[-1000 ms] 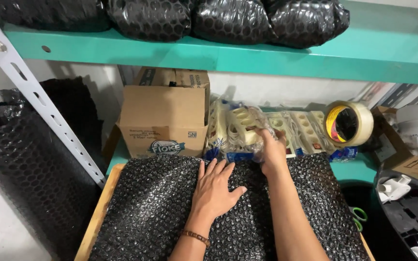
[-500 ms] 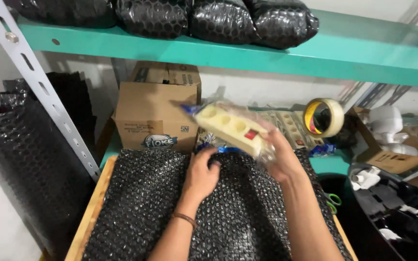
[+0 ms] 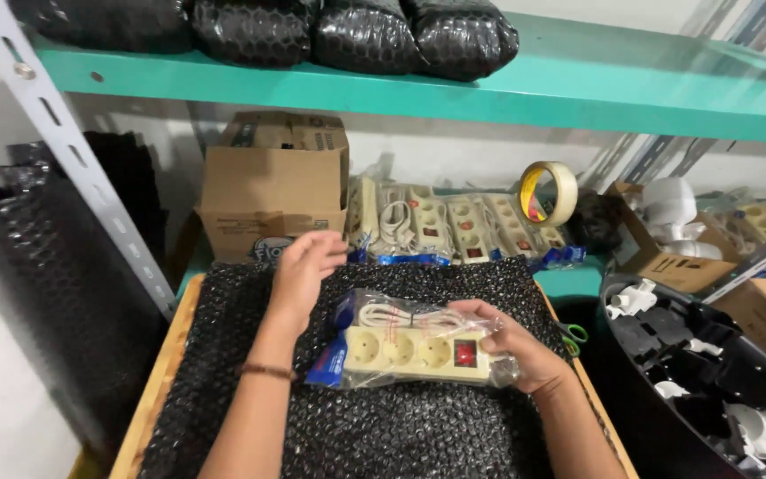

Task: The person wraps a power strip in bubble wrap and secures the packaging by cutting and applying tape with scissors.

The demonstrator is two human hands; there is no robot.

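Over the bubble wrap [image 3: 383, 426] my right hand [image 3: 511, 341] grasps the bagged power strip [image 3: 410, 350], flat for wrapping; my left hand [image 3: 303, 270], fingers loosely curled and empty, hovers beyond the strip.

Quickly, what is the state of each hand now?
Left hand: open, fingers curled, above the black bubble wrap, holding nothing.
Right hand: closed on the bagged power strip.
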